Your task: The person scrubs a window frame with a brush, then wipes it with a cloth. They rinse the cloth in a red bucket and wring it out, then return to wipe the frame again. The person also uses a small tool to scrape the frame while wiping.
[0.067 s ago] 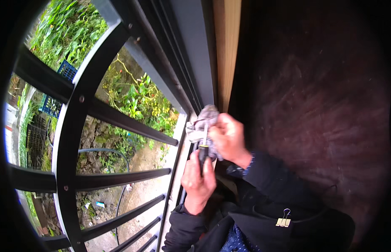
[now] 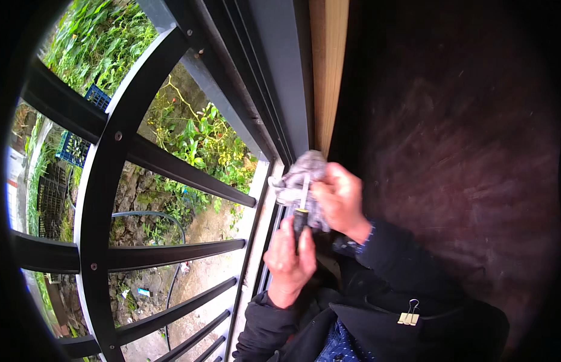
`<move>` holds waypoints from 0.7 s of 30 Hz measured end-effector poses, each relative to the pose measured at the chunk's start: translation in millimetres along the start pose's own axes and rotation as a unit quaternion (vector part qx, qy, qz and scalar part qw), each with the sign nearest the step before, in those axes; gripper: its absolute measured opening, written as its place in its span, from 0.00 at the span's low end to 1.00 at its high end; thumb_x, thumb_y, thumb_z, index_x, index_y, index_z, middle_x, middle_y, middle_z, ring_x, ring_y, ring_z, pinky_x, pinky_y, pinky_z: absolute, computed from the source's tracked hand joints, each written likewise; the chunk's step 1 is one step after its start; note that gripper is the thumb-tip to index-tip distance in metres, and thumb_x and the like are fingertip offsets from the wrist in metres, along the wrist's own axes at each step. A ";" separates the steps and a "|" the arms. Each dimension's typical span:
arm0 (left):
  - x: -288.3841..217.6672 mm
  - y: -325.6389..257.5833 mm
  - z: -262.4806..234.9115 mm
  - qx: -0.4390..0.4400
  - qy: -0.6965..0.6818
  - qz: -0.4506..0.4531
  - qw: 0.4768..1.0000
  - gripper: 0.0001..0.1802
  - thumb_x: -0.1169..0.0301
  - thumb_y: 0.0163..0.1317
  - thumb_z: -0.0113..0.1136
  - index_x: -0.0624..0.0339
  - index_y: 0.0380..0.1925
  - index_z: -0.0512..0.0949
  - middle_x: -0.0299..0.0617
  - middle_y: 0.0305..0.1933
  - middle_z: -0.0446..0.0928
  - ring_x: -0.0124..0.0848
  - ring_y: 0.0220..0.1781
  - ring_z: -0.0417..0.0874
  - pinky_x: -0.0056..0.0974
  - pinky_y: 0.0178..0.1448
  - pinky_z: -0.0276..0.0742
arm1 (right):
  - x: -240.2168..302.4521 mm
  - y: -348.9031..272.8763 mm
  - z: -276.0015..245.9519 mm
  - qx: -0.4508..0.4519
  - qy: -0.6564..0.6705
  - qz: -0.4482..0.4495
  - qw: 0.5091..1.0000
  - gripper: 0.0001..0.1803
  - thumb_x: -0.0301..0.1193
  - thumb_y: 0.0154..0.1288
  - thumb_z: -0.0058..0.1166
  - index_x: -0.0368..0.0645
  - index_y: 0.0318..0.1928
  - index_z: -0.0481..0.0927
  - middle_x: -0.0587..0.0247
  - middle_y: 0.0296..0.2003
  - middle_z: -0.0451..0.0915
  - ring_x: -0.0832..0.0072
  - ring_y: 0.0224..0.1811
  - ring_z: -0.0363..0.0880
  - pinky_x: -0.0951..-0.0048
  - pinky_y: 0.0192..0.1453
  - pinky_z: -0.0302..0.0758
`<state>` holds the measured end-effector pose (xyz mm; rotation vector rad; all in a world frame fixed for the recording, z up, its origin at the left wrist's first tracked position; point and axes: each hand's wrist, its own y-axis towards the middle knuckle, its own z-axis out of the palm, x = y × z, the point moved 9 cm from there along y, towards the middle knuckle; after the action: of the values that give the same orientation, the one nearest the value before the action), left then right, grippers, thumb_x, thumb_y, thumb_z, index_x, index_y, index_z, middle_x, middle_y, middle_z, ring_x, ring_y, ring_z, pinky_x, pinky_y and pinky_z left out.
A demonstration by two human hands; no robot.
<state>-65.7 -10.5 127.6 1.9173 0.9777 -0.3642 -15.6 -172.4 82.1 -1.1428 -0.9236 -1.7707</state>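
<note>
My left hand (image 2: 289, 259) grips a screwdriver (image 2: 301, 222) by its black handle, which has a yellow band near the shaft. The pale metal shaft points away from me and lies against a crumpled grey-and-white cloth (image 2: 297, 188). My right hand (image 2: 339, 196) is closed on that cloth, fingers and thumb pinching it beside the shaft. The screwdriver's tip is hidden in the folds. Both hands are held just above the dark window track (image 2: 273, 241), at the inner side of the window.
Black metal railing bars (image 2: 172, 247) with a curved flat strip (image 2: 90, 217) stand to the left. Beyond them are plants (image 2: 199, 139), a hose (image 2: 181, 223) and blue crates (image 2: 72, 148). A wooden strip (image 2: 327, 78) runs beside the dark window frame (image 2: 286, 72). A dark reddish surface (image 2: 461, 163) fills the right.
Both hands, with the screwdriver and cloth, have shifted slightly to the right. Their grips look the same.
</note>
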 end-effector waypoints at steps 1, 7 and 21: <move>-5.1 -2.7 3.9 0.020 -0.018 0.001 1.000 0.21 0.79 0.64 0.67 0.77 0.57 0.78 0.58 0.38 0.83 0.49 0.34 0.86 0.45 0.39 0.83 | 12.3 -4.3 -12.5 -0.007 -0.001 -0.004 1.000 0.02 0.19 0.70 0.53 0.36 0.37 0.77 0.73 0.30 0.78 0.92 0.30 0.72 0.78 0.30 0.70; -18.1 -11.3 33.9 0.082 -0.110 0.036 0.990 0.23 0.74 0.62 0.71 0.69 0.57 0.80 0.47 0.33 0.81 0.43 0.25 0.82 0.43 0.28 0.78 | 62.3 -48.2 -106.1 -0.107 -0.047 -0.138 0.984 0.06 0.19 0.68 0.52 0.32 0.45 0.78 0.65 0.39 0.82 0.85 0.38 0.77 0.80 0.45 0.76; 79.6 -65.9 38.2 0.223 0.057 -0.253 0.940 0.18 0.61 0.68 0.66 0.61 0.52 0.83 0.58 0.38 0.85 0.59 0.38 0.87 0.55 0.41 0.83 | -138.3 -24.4 -251.6 -0.241 -0.068 0.283 0.926 0.08 0.27 0.69 0.55 0.35 0.33 0.82 0.59 0.29 0.83 0.68 0.29 0.85 0.60 0.33 0.82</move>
<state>-59.3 13.1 20.2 2.0786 1.5756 -0.8398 -87.3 -352.1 -131.4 -1.6607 -0.1723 -1.4686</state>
